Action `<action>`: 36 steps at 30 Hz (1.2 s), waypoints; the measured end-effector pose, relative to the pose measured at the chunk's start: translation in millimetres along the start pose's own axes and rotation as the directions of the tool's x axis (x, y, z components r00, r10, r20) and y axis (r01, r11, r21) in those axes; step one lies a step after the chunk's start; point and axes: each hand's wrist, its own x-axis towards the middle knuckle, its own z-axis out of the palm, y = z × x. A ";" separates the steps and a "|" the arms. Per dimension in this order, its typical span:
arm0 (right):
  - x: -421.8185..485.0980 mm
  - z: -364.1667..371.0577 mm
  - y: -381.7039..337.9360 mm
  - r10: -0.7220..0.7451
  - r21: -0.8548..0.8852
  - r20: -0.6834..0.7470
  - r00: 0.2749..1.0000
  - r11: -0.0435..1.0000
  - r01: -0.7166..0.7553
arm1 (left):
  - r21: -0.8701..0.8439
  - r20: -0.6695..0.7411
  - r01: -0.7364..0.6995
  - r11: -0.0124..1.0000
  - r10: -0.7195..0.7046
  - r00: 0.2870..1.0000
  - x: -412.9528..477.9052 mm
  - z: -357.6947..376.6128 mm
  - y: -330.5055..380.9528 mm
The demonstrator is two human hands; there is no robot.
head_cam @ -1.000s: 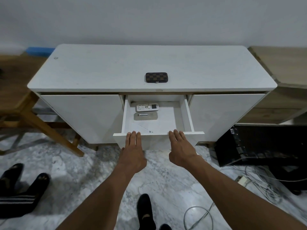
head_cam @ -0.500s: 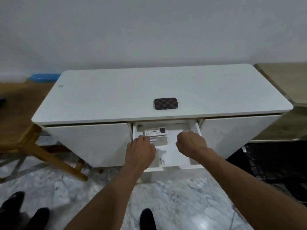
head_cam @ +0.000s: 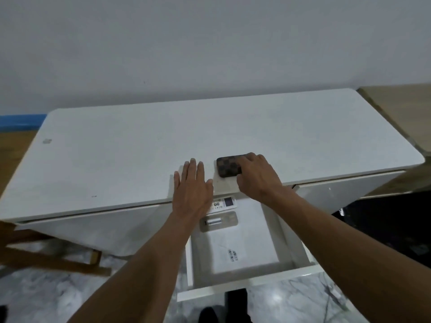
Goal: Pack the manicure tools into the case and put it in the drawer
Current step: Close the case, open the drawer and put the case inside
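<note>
Brown checkered case (head_cam: pixel 229 168) lies flat and shut on the white table (head_cam: pixel 140 145), close to its front edge and just above the open drawer (head_cam: pixel 247 279). Your right hand (head_cam: pixel 257 177) is laid over the case's right end, fingers curled around its far and near sides; it looks like a grasp, though the hand hides the contact points and the case is not lifted off the top. Your left hand (head_cam: pixel 192 191) is flat and spread, palm down, holding nothing, resting on or just over the table's front edge immediately left of the case without touching it.

The drawer is pulled well out toward you, beneath and between your two forearms. At its back lies a white remote control (head_cam: pixel 225 203), partly tucked under the table's lip and partly covered by your left hand. Just in front of it sits a grey tray-like piece (head_cam: pixel 229 221) with a battery (head_cam: pixel 212 222) lying in it. A white sheet (head_cam: pixel 235 243) with a small printed label lines the drawer bottom nearer you.

Left of the table, a wooden frame (head_cam: pixel 53 262) stands on the marbled floor (head_cam: pixel 42 297), and a pale wooden surface (head_cam: pixel 401 101) adjoins the table on the right
</note>
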 end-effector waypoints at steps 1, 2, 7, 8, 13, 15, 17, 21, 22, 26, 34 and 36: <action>3.8 0.6 0.0 -0.006 0.008 0.004 1.000 1.000 0.006 | 0.012 0.014 0.009 1.000 -0.009 1.000 1.8 4.2 -2.2; 7.8 1.5 0.8 -0.017 0.015 0.011 1.000 1.000 0.017 | 0.020 0.020 0.019 1.000 -0.019 1.000 3.1 8.3 -3.3; 24.4 9.1 3.0 -0.088 -0.039 0.142 0.986 0.995 0.095 | 0.063 -0.034 0.051 0.997 -0.049 0.998 -4.7 21.5 -3.5; 28.4 10.1 3.1 -0.097 -0.056 0.164 0.982 0.993 0.107 | 0.066 -0.040 0.061 0.996 -0.059 0.997 -5.2 21.9 -2.3; 43.5 12.7 5.4 -0.112 -0.059 0.231 0.966 0.990 0.128 | 0.091 -0.075 0.077 0.993 -0.071 0.995 -5.0 26.6 -3.4; 48.7 10.3 7.9 -0.124 -0.071 0.235 0.964 0.987 0.145 | 0.096 -0.089 0.080 0.992 -0.071 0.994 -4.4 28.0 -3.6; 52.9 7.8 9.1 -0.131 -0.088 0.250 0.959 0.984 0.157 | 0.093 -0.081 0.078 0.993 -0.071 0.994 -4.1 29.5 -4.2; 57.9 5.5 10.5 -0.128 -0.111 0.316 0.940 0.979 0.170 | 0.102 -0.070 0.082 0.991 -0.075 0.995 -3.5 28.9 -4.3; 59.0 3.9 10.8 -0.130 -0.105 0.331 0.935 0.979 0.173 | 0.100 -0.066 0.082 0.992 -0.075 0.995 -3.1 28.4 -4.1; 60.2 1.6 9.8 -0.121 -0.067 0.341 0.932 0.986 0.152 | 0.088 -0.071 0.074 0.993 -0.068 0.995 -3.7 27.5 -6.1; 56.3 2.0 3.8 -0.079 -0.039 0.329 0.941 0.995 0.097 | 0.074 -0.046 0.043 0.996 -0.040 0.998 -2.8 27.6 -8.8; 55.0 2.2 3.6 -0.081 -0.043 0.325 0.942 0.994 0.100 | 0.064 -0.050 0.045 0.997 -0.042 0.998 -3.3 28.3 -9.6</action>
